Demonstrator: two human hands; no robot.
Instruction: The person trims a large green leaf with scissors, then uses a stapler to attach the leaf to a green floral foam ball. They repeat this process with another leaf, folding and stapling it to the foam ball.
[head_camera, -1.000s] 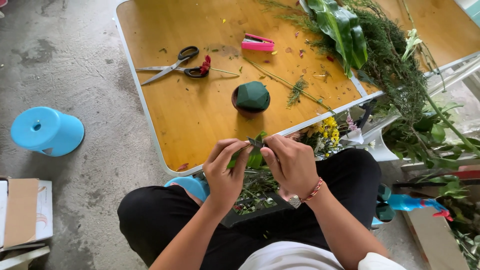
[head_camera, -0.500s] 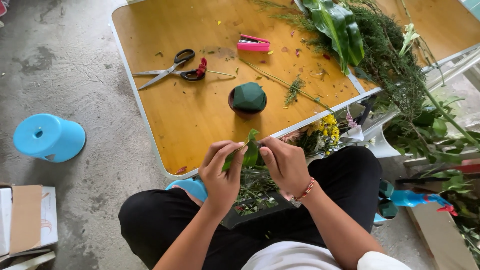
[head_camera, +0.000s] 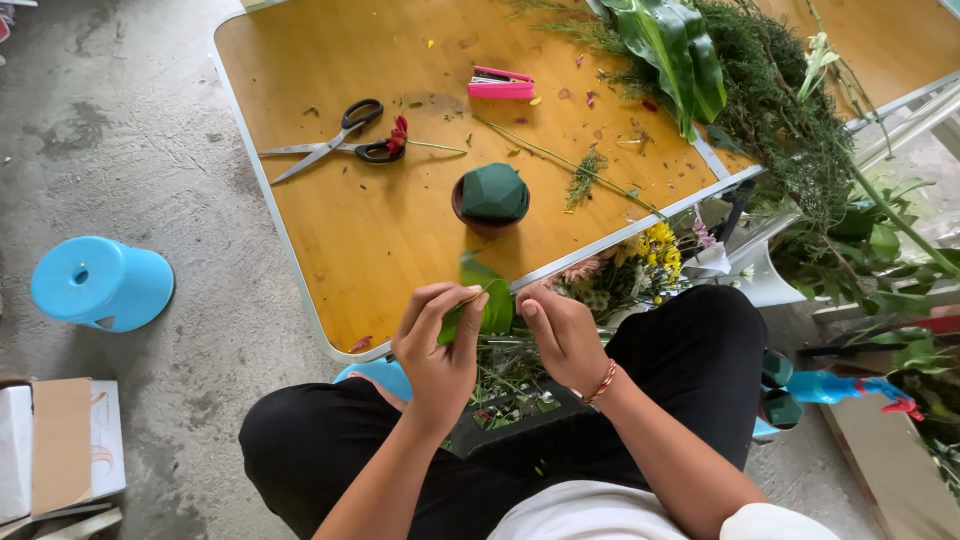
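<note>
I sit at the corner of a low wooden table (head_camera: 380, 240). My left hand (head_camera: 437, 345) pinches a green leaf (head_camera: 484, 296) by its lower part, just off the table's near edge. My right hand (head_camera: 562, 335) has its fingertips on the same leaf from the right; a beaded bracelet circles that wrist. On the table just beyond the leaf stands a small brown pot with green floral foam (head_camera: 491, 197).
Scissors (head_camera: 330, 140), a red flower stem (head_camera: 402, 140) and a pink stapler (head_camera: 501, 84) lie on the table. Large leaves and greenery (head_camera: 740, 90) pile at the right. Cut flowers (head_camera: 640, 270) sit below the edge. A blue stool (head_camera: 100, 284) stands left, boxes (head_camera: 55, 450) lower left.
The leaf has turned upright between my hands and now shows broad and green. Both hands have shifted slightly while working it.
</note>
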